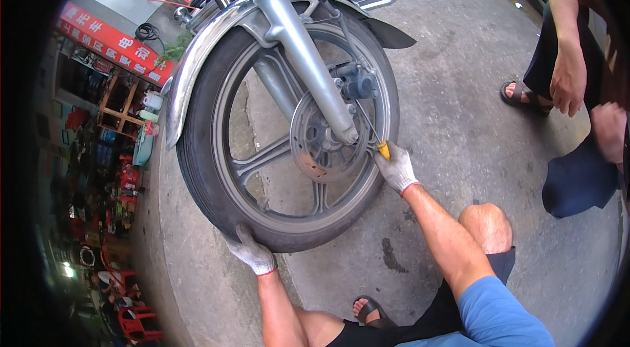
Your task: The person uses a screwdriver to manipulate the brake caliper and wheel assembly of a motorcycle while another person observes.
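**A:** So, looking down from the head camera, where are the two hands?

**B:** Both wear white knit gloves. The left hand (251, 253) is cupped against the bottom of the front tyre (197, 170), fingers curled onto the rubber where it meets the concrete ground (459, 117). The right hand (396, 168) is closed around the yellow handle of a screwdriver (374, 135), whose thin shaft slants up toward the brake caliper (354, 81) beside the fork leg (305, 58).

**A:** And the wheel itself?

**B:** Still mounted on the motorcycle, upright, between the fork legs under the chrome mudguard (197, 58). The brake disc (315, 140) sits at the hub, just left of the screwdriver tip.

**A:** How would it handle, do you think?

**B:** Heavy and stiff, I'd judge: cast spokes, thick tyre. The rubber gives a sure, non-slip hold, so the tread at the bottom is a sensible place to steady or turn it. The disc looks thin-edged and possibly greasy; better left alone. The screwdriver is light and wants a firm fist on the handle.

**A:** Anyone else nearby?

**B:** Another person stands at the right, one hand (567, 81) hanging loose, a sandalled foot (525, 96) on the ground.
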Demonstrator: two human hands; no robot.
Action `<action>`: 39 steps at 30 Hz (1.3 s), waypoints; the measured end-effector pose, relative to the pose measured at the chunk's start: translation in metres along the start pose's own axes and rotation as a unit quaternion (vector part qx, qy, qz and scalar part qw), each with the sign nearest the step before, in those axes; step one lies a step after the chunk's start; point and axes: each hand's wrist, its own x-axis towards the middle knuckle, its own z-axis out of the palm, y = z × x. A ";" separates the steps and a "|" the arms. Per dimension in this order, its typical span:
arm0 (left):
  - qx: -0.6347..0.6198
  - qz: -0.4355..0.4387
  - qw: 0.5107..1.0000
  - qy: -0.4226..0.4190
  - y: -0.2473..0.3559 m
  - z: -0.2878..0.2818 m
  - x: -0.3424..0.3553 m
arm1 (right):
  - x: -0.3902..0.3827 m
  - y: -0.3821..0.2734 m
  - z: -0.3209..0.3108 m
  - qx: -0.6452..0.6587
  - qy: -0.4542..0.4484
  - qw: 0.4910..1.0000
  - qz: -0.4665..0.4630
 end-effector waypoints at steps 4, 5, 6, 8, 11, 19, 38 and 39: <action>0.039 0.025 0.999 -0.011 -0.002 -0.003 0.001 | 0.000 0.001 0.003 0.006 0.016 1.000 -0.015; 0.057 0.044 0.997 -0.017 -0.002 -0.003 0.001 | 0.000 0.001 0.003 0.003 0.022 1.000 -0.018; 0.057 0.044 0.997 -0.016 -0.004 -0.004 0.001 | 0.000 0.002 0.004 0.004 0.021 1.000 -0.018; 0.058 0.036 0.998 -0.010 -0.008 -0.007 0.000 | 0.000 0.004 0.006 -0.001 0.024 1.000 -0.017; 0.081 0.033 0.996 -0.010 -0.009 -0.008 0.000 | 0.000 0.004 0.007 0.006 0.035 0.999 -0.024; 0.040 0.029 0.999 -0.018 -0.005 -0.003 0.004 | 0.000 -0.004 -0.008 -0.027 0.016 0.999 -0.009; 0.037 0.004 0.999 -0.011 0.023 0.001 0.000 | -0.030 -0.038 -0.036 0.069 -0.154 0.978 0.122; 0.039 0.003 0.999 -0.011 0.021 0.000 0.001 | -0.031 -0.042 -0.038 0.069 -0.155 0.978 0.123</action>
